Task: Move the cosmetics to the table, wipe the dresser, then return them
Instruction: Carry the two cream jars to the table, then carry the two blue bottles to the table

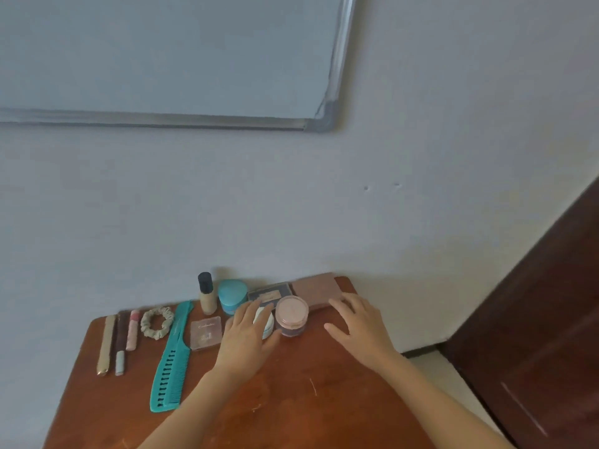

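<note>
Cosmetics stand along the far edge of a brown wooden top [308, 400]. My left hand [246, 338] lies over a white jar [266, 320], fingers fairly straight, with the jar showing between forefinger and thumb. Right beside it is a pink-lidded jar [291, 314]. My right hand [359, 328] is spread open, its fingertips at the near edge of a brown palette [316, 288]. Behind the jars are a dark palette [270, 293], a teal jar [230, 294] and a foundation bottle [206, 298]. A clear compact [205, 332] lies left of my left hand.
Further left lie a teal comb [173, 354], a beige scrunchie [157, 322], a pink tube [133, 330], a dark pencil [120, 341] and a gold stick [105, 345]. A whiteboard [162, 59] hangs on the wall above. A dark wooden door [534, 319] stands at the right.
</note>
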A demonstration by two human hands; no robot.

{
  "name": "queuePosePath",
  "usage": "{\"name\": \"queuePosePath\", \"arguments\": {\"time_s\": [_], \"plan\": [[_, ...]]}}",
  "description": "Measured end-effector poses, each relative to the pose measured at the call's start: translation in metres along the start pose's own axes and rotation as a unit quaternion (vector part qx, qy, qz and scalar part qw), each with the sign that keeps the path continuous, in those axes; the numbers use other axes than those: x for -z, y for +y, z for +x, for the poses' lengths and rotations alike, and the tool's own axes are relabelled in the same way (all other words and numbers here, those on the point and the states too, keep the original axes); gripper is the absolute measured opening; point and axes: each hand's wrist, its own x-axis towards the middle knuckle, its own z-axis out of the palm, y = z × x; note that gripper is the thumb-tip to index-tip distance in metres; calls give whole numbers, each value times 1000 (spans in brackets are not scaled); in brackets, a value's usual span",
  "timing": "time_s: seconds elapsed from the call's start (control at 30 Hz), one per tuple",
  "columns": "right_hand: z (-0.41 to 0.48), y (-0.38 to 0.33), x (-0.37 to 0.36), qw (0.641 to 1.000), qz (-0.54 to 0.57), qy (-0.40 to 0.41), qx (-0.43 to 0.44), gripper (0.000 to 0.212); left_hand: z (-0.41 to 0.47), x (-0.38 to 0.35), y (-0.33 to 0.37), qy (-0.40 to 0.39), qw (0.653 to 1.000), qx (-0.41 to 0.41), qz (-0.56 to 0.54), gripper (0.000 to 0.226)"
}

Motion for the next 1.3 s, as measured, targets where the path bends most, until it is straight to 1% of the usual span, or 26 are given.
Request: {"name": "queuePosePath", "arguments": {"time_s": [0.13, 0.23, 0.33, 0.37, 0.43, 0.47, 0.5, 0.6, 0.63, 0.67, 0.73, 0.77, 0.8, 0.87, 0.9, 0.97, 1.07, 1.1, 1.17, 1.23, 1.3], "plan": [[-37, -28, 0, 992, 15, 45, -113, 52, -4, 14, -16, 1, 994, -108, -27, 56], [-64, -65, -10, 984, 26, 65, -163, 52, -17, 25, -39, -16, 989, -147, -10, 52], [-99, -93, -14, 975, 32, 69, -209, 54, -33, 32, -45, -47, 982, -181, -2, 57], [-114, -97, -13, 971, 29, 69, -228, 60, -40, 31, -42, -65, 978, -197, 4, 56], [-151, -96, -8, 958, 28, 82, -273, 83, -54, 26, -25, -96, 966, -238, 3, 56], [-171, -93, -4, 950, 27, 95, -296, 91, -63, 23, -14, -108, 958, -265, -6, 58], [-192, -89, -2, 941, 26, 104, -322, 94, -73, 20, -1, -120, 949, -291, -13, 59], [-267, -90, 7, 906, -2, 159, -392, 89, -113, 10, 42, -169, 916, -364, -25, 54], [-296, -94, 8, 893, -8, 170, -417, 86, -130, 6, 56, -176, 902, -393, -23, 56], [-327, -101, 9, 879, -16, 165, -447, 82, -150, 4, 70, -177, 889, -422, -21, 64], [-392, -118, 9, 852, -39, 171, -493, 73, -193, -2, 98, -183, 860, -476, -30, 90], [-427, -129, 8, 841, -40, 175, -511, 69, -217, -5, 113, -197, 850, -486, -45, 94], [-462, -142, 7, 827, -45, 173, -533, 63, -245, -7, 127, -207, 839, -499, -65, 92], [-534, -166, -1, 797, -65, 178, -573, 50, -303, -14, 151, -196, 808, -549, -83, 73], [-570, -183, -1, 781, -74, 175, -595, 49, -333, -20, 160, -201, 795, -565, -85, 62], [-640, -210, -6, 742, -83, 172, -643, 48, -397, -34, 167, -228, 762, -600, -85, 54], [-731, -252, -17, 683, -92, 180, -702, 47, -482, -44, 174, -236, 704, -665, -83, 56], [-757, -265, -21, 666, -92, 189, -716, 49, -506, -42, 179, -233, 689, -682, -82, 53], [-797, -288, -23, 637, -88, 214, -736, 51, -548, -37, 192, -217, 669, -705, -96, 42], [-828, -306, -24, 604, -95, 245, -752, 50, -582, -32, 208, -244, 643, -718, -105, 48], [-850, -320, -20, 593, -101, 249, -759, 50, -609, -32, 223, -273, 622, -723, -128, 60]]}}
